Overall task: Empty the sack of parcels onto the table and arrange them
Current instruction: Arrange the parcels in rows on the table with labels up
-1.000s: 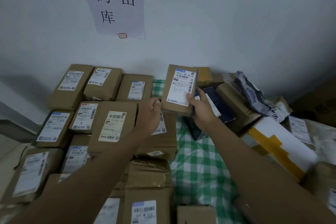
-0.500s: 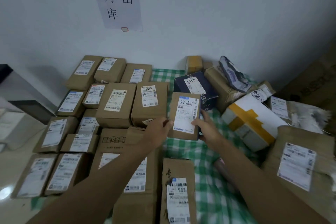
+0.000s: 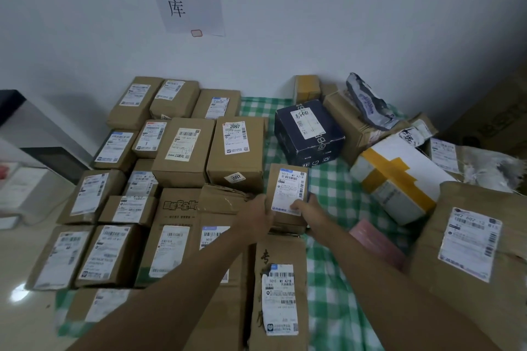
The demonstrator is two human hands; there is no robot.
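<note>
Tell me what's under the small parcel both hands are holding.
The small parcel, gripped by the left hand and right hand, covers what lies beneath it. Green checked cloth shows beside it, and a taller brown parcel lies nearer.

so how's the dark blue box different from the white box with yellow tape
The dark blue box is navy with white print and a white label on top; the white box is pale, crossed by yellow tape. The dark blue box sits nearer the wall, the white box further right, tilted. Both rest on the green checked cloth, untouched by either hand.
</note>
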